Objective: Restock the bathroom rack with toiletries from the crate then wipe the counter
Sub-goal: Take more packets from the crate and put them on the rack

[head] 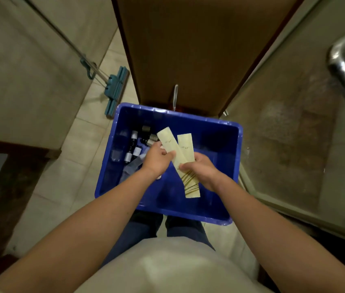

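Left hand (158, 160) and right hand (203, 169) sit close together, each pinching pale packets (180, 152).

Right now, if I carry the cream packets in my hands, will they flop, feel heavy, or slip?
The cream packets stick out straight past the left hand and right hand, so they are probably fairly stiff. Flat and thin, they are likely light. Held overlapping, they may slide on each other; a firm pinch seems wise.
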The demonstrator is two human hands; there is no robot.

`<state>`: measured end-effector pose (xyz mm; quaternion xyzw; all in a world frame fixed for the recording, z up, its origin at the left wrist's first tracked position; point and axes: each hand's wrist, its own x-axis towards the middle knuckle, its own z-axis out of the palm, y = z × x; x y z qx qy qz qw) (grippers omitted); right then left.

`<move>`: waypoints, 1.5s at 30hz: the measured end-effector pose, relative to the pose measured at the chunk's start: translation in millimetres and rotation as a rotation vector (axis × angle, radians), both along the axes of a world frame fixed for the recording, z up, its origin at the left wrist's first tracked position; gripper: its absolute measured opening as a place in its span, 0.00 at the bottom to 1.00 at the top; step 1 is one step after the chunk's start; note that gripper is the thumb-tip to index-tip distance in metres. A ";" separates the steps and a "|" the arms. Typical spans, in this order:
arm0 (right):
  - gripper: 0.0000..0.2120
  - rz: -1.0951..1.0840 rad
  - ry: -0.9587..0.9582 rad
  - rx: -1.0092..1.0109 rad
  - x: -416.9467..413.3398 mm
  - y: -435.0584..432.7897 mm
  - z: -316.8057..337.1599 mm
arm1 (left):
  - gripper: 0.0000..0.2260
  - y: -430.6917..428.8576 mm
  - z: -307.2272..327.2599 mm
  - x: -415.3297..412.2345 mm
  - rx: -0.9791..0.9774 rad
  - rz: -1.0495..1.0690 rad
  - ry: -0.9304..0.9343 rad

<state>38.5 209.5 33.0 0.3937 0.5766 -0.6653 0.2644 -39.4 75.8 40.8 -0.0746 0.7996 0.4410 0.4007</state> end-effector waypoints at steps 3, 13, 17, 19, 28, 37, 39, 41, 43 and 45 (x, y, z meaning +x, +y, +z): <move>0.15 0.004 0.046 -0.023 -0.8 8.1 19.7 | 0.08 13.9 20.5 -0.7 0.027 0.020 0.026; 0.13 -0.433 0.134 -0.045 17.9 6.2 79.0 | 0.07 29.4 63.8 -16.0 0.088 -0.057 0.113; 0.18 -0.608 0.158 -0.036 35.1 -10.8 102.8 | 0.07 22.5 82.1 -11.6 0.150 -0.176 0.101; 0.18 -0.680 0.171 -0.041 45.1 -23.3 112.7 | 0.06 18.8 91.3 -7.8 0.192 -0.226 0.103; 0.09 -1.016 0.307 0.082 109.2 -76.2 143.7 | 0.03 1.1 133.9 35.6 0.324 -0.534 0.102; 0.10 -1.273 0.346 0.197 207.9 -107.9 166.7 | 0.05 13.3 161.0 131.2 0.412 -0.832 0.054; 0.10 -1.339 0.355 0.213 234.4 -114.3 171.5 | 0.04 16.8 166.0 158.1 0.428 -0.893 0.047; 0.10 -1.407 0.363 0.229 262.8 -120.9 175.9 | 0.04 19.4 169.4 187.4 0.440 -0.955 0.026; 0.11 -1.461 0.359 0.252 293.0 -128.1 180.0 | 0.05 20.4 172.4 219.1 0.439 -1.016 0.004; 0.12 -1.494 0.361 0.278 324.4 -136.3 184.3 | 0.04 20.5 174.8 252.8 0.443 -1.076 -0.013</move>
